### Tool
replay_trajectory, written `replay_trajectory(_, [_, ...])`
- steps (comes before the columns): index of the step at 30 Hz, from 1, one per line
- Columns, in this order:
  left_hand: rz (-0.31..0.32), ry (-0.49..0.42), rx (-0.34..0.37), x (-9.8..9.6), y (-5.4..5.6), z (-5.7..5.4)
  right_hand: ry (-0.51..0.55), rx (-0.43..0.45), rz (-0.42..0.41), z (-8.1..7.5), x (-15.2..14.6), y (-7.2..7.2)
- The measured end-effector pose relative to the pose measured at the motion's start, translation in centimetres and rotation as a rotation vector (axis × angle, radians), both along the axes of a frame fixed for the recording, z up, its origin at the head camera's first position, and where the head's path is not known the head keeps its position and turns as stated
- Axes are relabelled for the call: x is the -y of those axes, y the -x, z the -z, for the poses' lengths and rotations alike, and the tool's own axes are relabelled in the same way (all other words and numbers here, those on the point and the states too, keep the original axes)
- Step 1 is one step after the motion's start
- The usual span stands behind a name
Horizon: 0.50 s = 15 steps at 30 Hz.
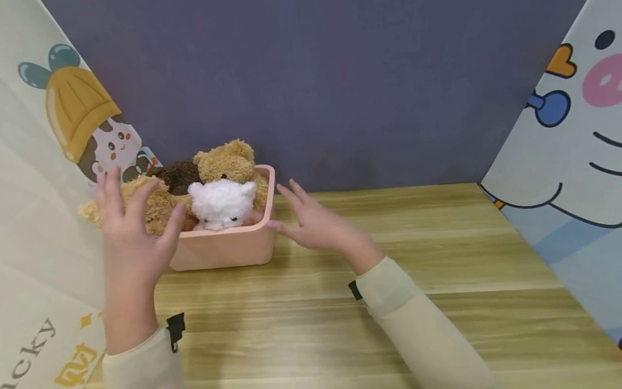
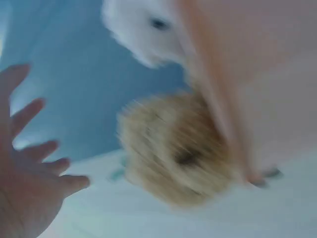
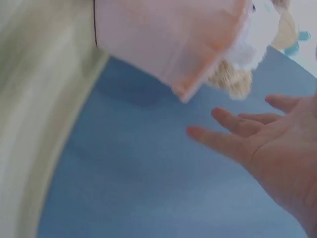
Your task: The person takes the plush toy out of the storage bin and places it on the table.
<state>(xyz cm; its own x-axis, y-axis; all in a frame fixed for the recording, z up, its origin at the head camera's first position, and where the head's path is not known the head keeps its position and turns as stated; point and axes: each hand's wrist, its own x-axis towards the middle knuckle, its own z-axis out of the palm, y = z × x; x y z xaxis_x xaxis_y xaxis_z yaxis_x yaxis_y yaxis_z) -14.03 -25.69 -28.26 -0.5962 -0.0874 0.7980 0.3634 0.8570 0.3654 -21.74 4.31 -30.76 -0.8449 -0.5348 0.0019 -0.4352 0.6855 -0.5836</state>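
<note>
A pink bin (image 1: 223,249) stands against the back wall, packed with plush toys. In it are a white plush animal (image 1: 223,202) at the front, a tan teddy bear (image 1: 227,165) behind, a dark brown plush (image 1: 178,175) and a golden plush (image 1: 146,202) leaning over the left end. My left hand (image 1: 133,237) is spread in front of the golden plush and hides part of it. In the left wrist view that hand (image 2: 32,168) is apart from the toys. Beside the bin's right end is my right hand (image 1: 318,221), fingers extended; the right wrist view shows a gap between hand (image 3: 267,139) and bin.
The bin rests on a wood-grain table (image 1: 350,324). A dark blue-grey wall (image 1: 330,92) rises behind. White panels with cartoon prints stand at the left (image 1: 44,216) and right (image 1: 578,162).
</note>
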Motion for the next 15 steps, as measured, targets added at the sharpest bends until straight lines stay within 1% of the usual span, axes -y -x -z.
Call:
replay_trajectory(2, [-0.051,-0.155,-0.029,1.4,-0.6,0.9,0.047,0.040,-0.007,0.3,0.8,0.0])
replay_trajectory(3, [-0.073,-0.250,-0.021,2.0,-0.9,1.3,0.071,0.054,-0.011,0.5,1.1,0.1])
replay_trajectory(4, [-0.090,-0.348,0.011,2.7,-1.2,1.7,0.093,0.068,-0.015,0.7,1.5,0.1])
replay_trajectory(5, [-0.097,-0.460,0.060,3.2,-1.5,2.0,0.115,0.083,-0.015,0.9,1.8,0.1])
replay_trajectory(7, [-0.106,-0.643,0.186,4.4,-1.7,2.8,0.153,0.102,-0.013,1.4,2.5,0.1])
replay_trajectory(8, [-0.109,-0.709,0.261,5.0,-1.7,3.3,0.171,0.113,-0.009,1.6,2.9,0.1])
replay_trajectory(9, [-0.106,-0.760,0.340,5.6,-1.6,3.8,0.184,0.129,-0.004,1.8,3.2,0.1])
replay_trajectory(11, [-0.061,-0.846,0.467,6.8,-1.2,5.0,0.200,0.160,0.009,2.2,3.9,0.0])
replay_trajectory(13, [-0.005,-0.876,0.541,7.9,-0.6,6.4,0.206,0.182,0.021,2.7,4.4,-0.1])
replay_trajectory(15, [0.068,-0.907,0.596,8.7,0.1,7.4,0.203,0.197,0.034,3.1,4.9,-0.2])
